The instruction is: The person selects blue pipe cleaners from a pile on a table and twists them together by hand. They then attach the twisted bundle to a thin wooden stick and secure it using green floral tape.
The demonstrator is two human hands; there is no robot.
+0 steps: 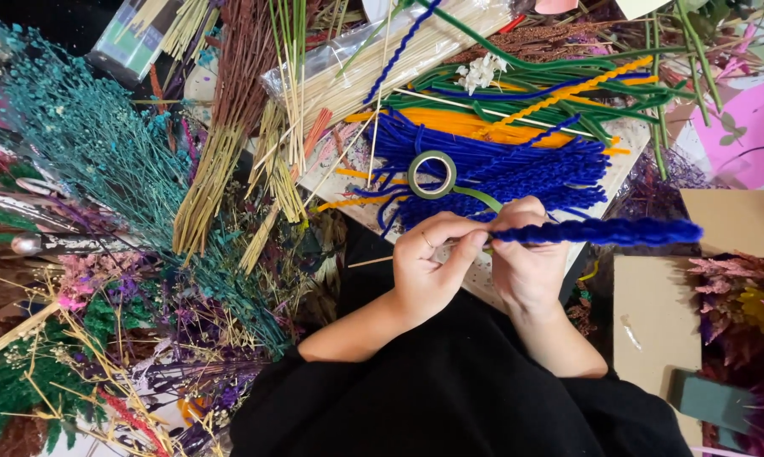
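Both hands meet just below the tape roll [432,174]. The left hand [428,267] pinches the near end of a twisted blue stem [598,232] with its fingers [469,245] closed tight. The right hand [526,262] wraps around the same end. The stem sticks out to the right. Above the roll lie blue [517,165], orange [458,125] and green stems [585,97].

A single head-worn camera looks almost straight down from above the person's own lap, close over the hands [475,262] and facing the bench [483,283] ahead of them. The bench's near edge crosses the middle of the view; its far edge runs out past the top.
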